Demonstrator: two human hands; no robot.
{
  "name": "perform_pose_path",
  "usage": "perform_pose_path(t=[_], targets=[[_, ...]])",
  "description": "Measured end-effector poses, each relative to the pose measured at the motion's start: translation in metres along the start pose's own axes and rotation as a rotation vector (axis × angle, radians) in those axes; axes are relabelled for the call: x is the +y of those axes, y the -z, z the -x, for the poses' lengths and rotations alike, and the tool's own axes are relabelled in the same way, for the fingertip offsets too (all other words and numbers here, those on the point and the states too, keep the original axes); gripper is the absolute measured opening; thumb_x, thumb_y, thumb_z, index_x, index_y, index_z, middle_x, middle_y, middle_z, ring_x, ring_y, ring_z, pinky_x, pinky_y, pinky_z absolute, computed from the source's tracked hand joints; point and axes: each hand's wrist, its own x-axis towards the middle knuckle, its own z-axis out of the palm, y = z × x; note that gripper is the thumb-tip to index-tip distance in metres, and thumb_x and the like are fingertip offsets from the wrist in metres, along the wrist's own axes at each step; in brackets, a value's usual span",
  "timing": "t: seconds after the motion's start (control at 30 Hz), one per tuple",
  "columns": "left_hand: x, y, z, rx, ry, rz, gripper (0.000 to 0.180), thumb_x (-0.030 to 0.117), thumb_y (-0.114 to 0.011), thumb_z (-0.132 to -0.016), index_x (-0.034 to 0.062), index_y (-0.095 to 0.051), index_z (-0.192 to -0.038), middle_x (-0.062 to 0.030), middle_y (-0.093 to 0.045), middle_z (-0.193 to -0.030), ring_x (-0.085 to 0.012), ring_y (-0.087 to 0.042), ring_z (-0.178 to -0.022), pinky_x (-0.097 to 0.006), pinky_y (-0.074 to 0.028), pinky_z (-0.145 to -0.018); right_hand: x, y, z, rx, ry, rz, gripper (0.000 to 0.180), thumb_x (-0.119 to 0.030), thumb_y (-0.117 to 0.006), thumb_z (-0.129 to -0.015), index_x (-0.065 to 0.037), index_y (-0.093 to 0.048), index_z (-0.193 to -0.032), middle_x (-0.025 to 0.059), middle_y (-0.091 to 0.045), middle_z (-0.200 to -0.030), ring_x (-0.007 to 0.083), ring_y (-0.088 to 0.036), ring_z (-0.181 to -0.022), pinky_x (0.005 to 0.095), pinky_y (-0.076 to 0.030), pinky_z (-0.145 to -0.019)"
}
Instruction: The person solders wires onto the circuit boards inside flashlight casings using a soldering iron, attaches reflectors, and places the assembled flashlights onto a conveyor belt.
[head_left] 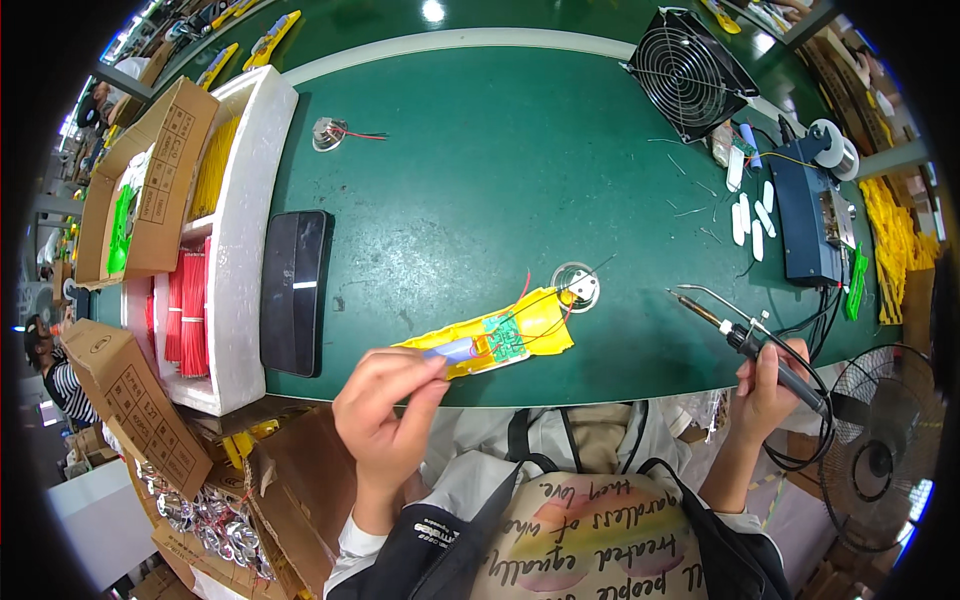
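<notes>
My left hand (388,405) is closed on the near left end of a yellow plastic housing (548,335), its fingertips by a blue cylindrical battery (452,351). Set in the housing is a green circuit board (506,338) with thin red and black wires. Those wires lead toward a round metal-rimmed lamp head (582,286) with a white centre, at the housing's right end. In my right hand (772,388) is a soldering iron (742,340), gripped by its dark handle. A thin metal tube runs along it, and its tip points left, apart from the board.
A white foam box (245,255) with bundled red and yellow wires stands left, beside a black flat case (297,292). Another lamp head (328,134) lies far left. At right are a black fan (690,75), white strips (757,240), a blue soldering station (803,220) and a solder reel (838,150).
</notes>
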Motion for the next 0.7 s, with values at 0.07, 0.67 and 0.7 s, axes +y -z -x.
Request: perform_pose_path(t=[0.07,0.67,0.7], targets=[[-0.007,-0.006,0.002,0.042,0.079,0.112,0.014,-0.004,-0.065,-0.063,0.0015,-0.062,-0.075,-0.008,-0.058,-0.069,-0.0172,-0.056,-0.063,-0.025,-0.044,-0.059,-0.002,0.002,0.0,-0.025,0.007,0.002,0.013,-0.002,-0.053,-0.076,0.0,-0.041,-0.076,0.0054,-0.045,-0.051,0.0066,-0.039,-0.034,0.0159,-0.029,-0.032],[-0.013,-0.004,-0.005,-0.247,-0.225,-0.244,0.024,0.0,-0.069,-0.055,0.0052,-0.063,-0.077,-0.0009,-0.048,-0.063,-0.0139,-0.046,-0.054,-0.025,-0.035,-0.047,-0.04,-0.057,0.01,-0.53,-0.131,-0.041,0.036,-0.018,-0.07,-0.068,-0.001,-0.04,-0.073,0.0084,-0.054,-0.054,0.0116,-0.054,-0.046,0.0213,-0.045,-0.044],[-0.013,-0.003,-0.006,-0.277,-0.235,-0.262,0.023,0.001,-0.068,-0.056,0.0048,-0.062,-0.078,-0.0009,-0.048,-0.064,-0.0138,-0.046,-0.055,-0.025,-0.035,-0.047,-0.039,-0.058,0.009,-0.536,-0.134,-0.04,0.036,-0.018,-0.07,-0.068,-0.001,-0.04,-0.073,0.0084,-0.054,-0.054,0.0116,-0.054,-0.046,0.0213,-0.045,-0.044]])
